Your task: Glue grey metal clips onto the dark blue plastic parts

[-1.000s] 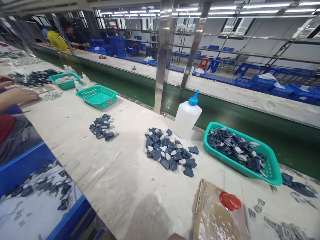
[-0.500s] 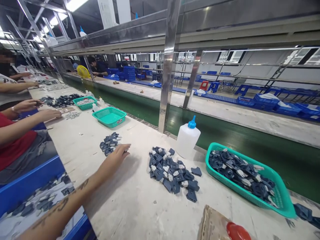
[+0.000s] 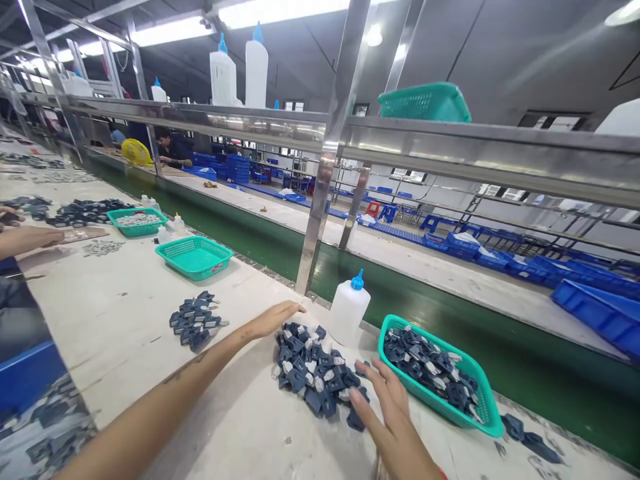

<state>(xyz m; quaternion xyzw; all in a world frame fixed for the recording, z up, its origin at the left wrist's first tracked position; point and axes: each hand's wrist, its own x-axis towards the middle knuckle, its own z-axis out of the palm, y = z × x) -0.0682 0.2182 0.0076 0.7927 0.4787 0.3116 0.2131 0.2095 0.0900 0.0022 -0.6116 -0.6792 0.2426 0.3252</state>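
A heap of small dark blue plastic parts with white pieces (image 3: 315,380) lies on the pale worktable. At its far left edge, my left hand (image 3: 273,320) reaches over with fingers stretched out, nothing visible in it. My right hand (image 3: 393,407) is at the heap's right side, fingers spread and close to the outer parts; whether they touch is hard to tell. A smaller cluster of the same parts (image 3: 196,320) sits left of my left forearm. Behind the heap stands a white bottle with a blue nozzle (image 3: 349,310).
Right of the heap, a green basket (image 3: 493,407) holds similar parts. Farther left are another green basket (image 3: 195,267) and a co-worker's hand (image 3: 37,240). A metal post (image 3: 320,200) and a green belt (image 3: 430,300) run behind the table. A blue bin (image 3: 33,373) stands lower left.
My left hand has moved right, from beside the small cluster to the larger heap. My right hand has come into view at the heap's right side. The camera view has tilted up.
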